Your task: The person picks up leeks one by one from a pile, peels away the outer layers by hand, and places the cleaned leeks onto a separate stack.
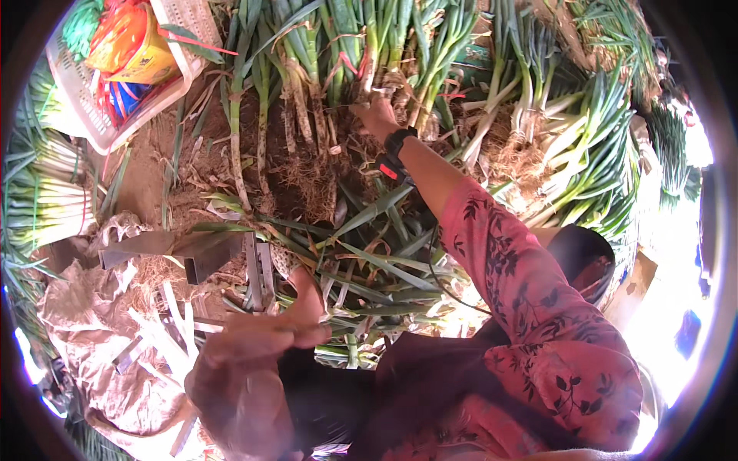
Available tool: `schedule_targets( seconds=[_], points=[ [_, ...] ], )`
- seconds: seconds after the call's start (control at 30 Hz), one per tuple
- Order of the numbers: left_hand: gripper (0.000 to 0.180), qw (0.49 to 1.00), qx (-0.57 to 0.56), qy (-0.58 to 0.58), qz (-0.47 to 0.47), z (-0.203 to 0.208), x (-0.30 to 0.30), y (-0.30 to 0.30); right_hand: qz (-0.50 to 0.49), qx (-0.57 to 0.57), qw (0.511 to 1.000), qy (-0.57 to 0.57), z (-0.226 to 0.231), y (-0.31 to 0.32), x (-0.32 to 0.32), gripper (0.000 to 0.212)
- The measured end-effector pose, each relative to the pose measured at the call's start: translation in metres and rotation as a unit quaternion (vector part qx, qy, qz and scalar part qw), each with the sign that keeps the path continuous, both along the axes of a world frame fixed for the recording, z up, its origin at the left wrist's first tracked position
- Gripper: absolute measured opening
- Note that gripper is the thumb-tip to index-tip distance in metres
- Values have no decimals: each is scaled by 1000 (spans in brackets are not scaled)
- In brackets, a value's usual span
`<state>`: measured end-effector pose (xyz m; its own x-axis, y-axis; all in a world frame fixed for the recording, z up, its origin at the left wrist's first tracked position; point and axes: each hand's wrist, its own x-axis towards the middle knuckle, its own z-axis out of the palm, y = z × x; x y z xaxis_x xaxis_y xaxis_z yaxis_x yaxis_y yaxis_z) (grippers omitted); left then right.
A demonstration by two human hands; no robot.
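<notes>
My right hand (376, 117), with a black band on its wrist, reaches out to the upper middle. Its fingers close round the lower white stem of a big green onion (372, 52) in the upright row. Other long green onions (301, 100) with dirty, rooty stems stand just left of it. My left hand (257, 342) is held low at the left, close to my body, above dark cloth. It is smeared by motion, so its grip does not show. A metal stand (201, 250) lies just beyond it. Loose green leaves (377, 269) litter the ground between my hands.
A white plastic crate (173, 96) at the upper left holds a yellow tub (138, 58) and coloured ties. Trimmed green onions (58, 188) are stacked at the left, and more onions (576, 146) lie at the right. A dark bucket (588, 257) stands beside my right arm.
</notes>
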<state>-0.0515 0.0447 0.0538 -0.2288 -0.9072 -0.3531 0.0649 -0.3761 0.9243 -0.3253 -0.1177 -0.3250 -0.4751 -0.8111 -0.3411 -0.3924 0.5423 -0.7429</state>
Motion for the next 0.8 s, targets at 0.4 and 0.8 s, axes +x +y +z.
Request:
schedule_targets(
  seconds=[0.4, 0.8],
  points=[
    [21, 995, -65, 82, 10, -7, -3, -2, 41, -140, 870, -470, 125, 114, 36, 36],
    [28, 998, -58, 31, -17, -40, -25, -1, -44, -56, 905, -420, 157, 214, 36, 21]
  ],
)
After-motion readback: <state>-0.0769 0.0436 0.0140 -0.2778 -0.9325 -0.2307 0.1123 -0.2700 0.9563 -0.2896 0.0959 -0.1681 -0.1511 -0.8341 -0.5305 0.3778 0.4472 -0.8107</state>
